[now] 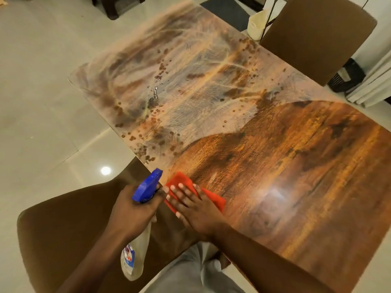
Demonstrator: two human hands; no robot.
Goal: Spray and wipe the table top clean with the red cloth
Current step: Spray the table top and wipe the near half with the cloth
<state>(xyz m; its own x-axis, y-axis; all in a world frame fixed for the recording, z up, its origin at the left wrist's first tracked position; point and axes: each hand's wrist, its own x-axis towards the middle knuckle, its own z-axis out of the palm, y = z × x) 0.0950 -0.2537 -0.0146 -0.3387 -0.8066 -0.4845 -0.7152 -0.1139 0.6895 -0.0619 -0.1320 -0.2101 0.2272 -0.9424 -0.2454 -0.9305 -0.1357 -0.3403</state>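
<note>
1. Here we are pressing our right hand point(195, 205), fingers spread flat, onto the red cloth point(212, 198) at the surface's point(306, 176) near edge.
2. We are gripping the spray bottle point(146, 188) in our closed left hand point(135, 210).
3. We are judging the near part wiped; the far part, streaked and droplet-covered, remains.

The left hand point(135, 208) is curled in a closed grip, forearm reaching forward. The right hand point(193, 205) lies flat, palm down, fingers point(179, 192) spread, near the table's near-left edge.

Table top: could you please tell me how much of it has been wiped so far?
Done: the near part of the table top looks glossy. In hand: the right hand presses the red cloth near the edge; the left hand holds the spray bottle. Left: the far part, hazy with droplets.
</note>
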